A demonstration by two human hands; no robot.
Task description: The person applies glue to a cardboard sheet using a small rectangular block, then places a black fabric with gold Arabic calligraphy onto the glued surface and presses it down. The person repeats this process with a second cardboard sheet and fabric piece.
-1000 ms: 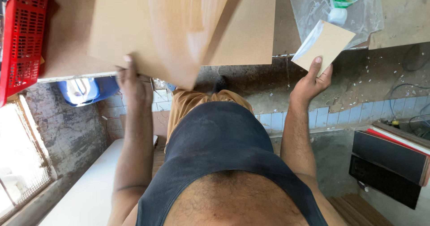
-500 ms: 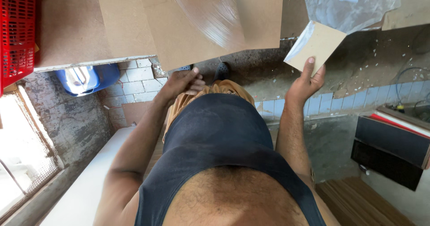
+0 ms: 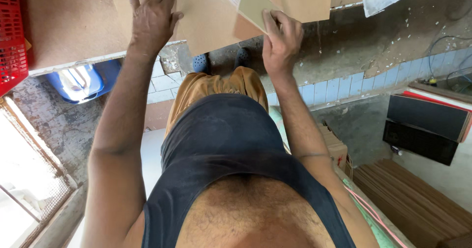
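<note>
cardboard sheet overhangs the bench edge; left hand lies flat and spread on it, right hand pinches a smaller tan card at that edge. risk: overhang tips, sheet slides floorward.

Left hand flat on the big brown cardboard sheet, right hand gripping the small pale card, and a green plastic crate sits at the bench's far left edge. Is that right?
Not quite: the plastic crate at the bench's far left edge is red, not green, as the head view shows. The rest stands: the left hand lies flat on the big brown cardboard sheet, and the right hand grips the small pale card.
</note>
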